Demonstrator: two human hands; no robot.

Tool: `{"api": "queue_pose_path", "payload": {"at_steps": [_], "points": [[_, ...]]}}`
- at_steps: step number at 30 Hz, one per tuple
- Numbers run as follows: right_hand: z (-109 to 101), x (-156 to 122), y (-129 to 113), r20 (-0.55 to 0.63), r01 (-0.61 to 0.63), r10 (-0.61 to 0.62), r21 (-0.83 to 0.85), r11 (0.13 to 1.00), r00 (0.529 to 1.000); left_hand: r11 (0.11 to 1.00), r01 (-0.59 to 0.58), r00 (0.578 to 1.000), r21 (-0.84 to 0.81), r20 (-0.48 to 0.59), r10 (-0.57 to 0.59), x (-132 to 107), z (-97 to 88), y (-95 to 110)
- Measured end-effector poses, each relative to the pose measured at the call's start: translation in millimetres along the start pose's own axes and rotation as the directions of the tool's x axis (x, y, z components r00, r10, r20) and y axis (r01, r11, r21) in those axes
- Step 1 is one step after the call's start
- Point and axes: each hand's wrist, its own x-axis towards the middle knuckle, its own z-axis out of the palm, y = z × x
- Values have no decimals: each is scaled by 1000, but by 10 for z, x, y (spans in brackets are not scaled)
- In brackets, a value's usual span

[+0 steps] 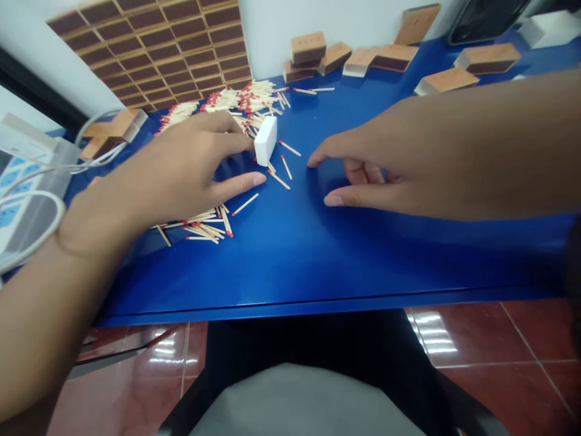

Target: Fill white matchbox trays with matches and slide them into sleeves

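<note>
A small white box (265,142), shaped like a matchbox tray, stands on edge on the blue table (290,260). Right beside it is my left hand (195,160), thumb and index finger spread apart; whether a fingertip touches the box I cannot tell. Loose red-tipped matches (206,227) lie under and around that hand, with a bigger heap of matches (256,95) behind it. My right hand (372,163) hovers over the table to the right, empty, its thumb and index finger apart and the other fingers curled. A few single matches (287,167) lie between the hands.
Matchboxes (308,48) line the back of the table, with more matchboxes (447,80) at the right and a few matchboxes (127,124) at the left. A panel of brown strips (167,45) leans on the wall. A power strip (31,181) with white cables sits far left.
</note>
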Motion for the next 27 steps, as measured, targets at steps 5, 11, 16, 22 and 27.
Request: {"api": "queue_pose_path", "payload": {"at_steps": [5,11,16,22,27], "points": [[-84,214,-289,103,28,-4,-229,973,995,1000,-28,999,-14,-41,28,11,20,3],[51,309,-363,33,72,-68,-144,987,997,999,-42,995,-20,-87,40,37,35,16],[182,413,-301,-64,148,-148,-7,989,987,998,-59,993,5,-98,59,24,57,14],[248,474,-252,-120,166,-170,-40,985,978,996,-93,987,8,-128,93,12,85,0],[240,466,-269,-106,175,-177,-30,984,979,994,-108,985,11,-134,109,13,94,14]]}}
